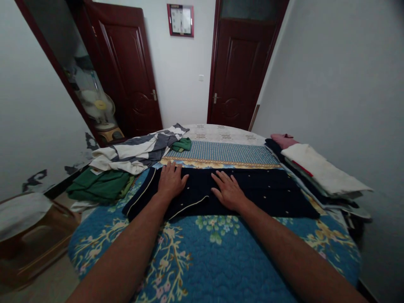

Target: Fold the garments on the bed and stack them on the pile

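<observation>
A dark navy garment (252, 191) with small pale dots and cream piping lies folded into a long flat strip across the table. My left hand (171, 181) rests flat on its left part, fingers spread and pointing away from me. Near the middle of the strip, my right hand (229, 191) also lies palm down with its fingers apart. Neither hand grips the cloth. One piped edge curves just right of my left wrist, and another runs along the garment's left end. Whether it is a shirt or trousers, I cannot tell.
A blue floral quilted cover (221, 261) lies over the round table. At the left are a green garment (101, 185) and a rumpled grey-and-white striped cloth (135, 151). A stack of folded clothes topped by a white one (322, 168) sits right. A wooden stool (38, 235) stands lower left.
</observation>
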A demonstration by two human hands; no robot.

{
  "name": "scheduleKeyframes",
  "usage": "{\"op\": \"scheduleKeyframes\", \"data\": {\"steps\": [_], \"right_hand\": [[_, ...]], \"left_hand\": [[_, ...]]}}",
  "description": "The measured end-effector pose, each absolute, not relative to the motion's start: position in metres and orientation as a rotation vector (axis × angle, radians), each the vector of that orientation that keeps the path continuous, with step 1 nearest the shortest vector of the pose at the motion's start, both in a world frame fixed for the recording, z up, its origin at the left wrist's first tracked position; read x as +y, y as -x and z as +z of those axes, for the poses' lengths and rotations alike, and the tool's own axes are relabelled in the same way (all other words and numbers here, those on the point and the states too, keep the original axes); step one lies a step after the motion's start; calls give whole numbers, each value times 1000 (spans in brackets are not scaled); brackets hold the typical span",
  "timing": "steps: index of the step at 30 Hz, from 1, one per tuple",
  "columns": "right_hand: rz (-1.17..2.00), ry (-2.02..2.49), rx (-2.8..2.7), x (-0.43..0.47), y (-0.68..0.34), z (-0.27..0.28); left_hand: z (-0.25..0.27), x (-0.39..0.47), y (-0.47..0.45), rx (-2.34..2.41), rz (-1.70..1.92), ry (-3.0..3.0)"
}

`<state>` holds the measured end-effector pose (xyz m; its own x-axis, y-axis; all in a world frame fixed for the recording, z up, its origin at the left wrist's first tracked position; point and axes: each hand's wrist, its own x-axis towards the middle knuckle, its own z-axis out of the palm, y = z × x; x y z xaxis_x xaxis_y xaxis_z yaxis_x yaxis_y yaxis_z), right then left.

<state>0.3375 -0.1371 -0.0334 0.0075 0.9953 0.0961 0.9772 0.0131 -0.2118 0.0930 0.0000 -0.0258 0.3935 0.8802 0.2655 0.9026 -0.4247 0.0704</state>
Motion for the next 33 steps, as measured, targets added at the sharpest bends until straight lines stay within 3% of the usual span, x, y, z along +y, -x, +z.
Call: {"op": "scheduleKeyframes", "data": {"steps": [6, 20, 27, 33], "right_hand": [[244, 1854, -2293, -148, -331, -24], [261, 1986, -2184, -190, -342, -27], [226, 1980, -2101, -192, -340, -27], [218, 2014, -2046, -188, -345, -32]], "left_hand": [[-38, 25, -97, -1804, -189, 2586], [-37, 49, -101, -1915, -204, 2465], [-30, 12, -111, -1370, -447, 2694], [-38, -41, -125, -1137, -166, 2987]]}}
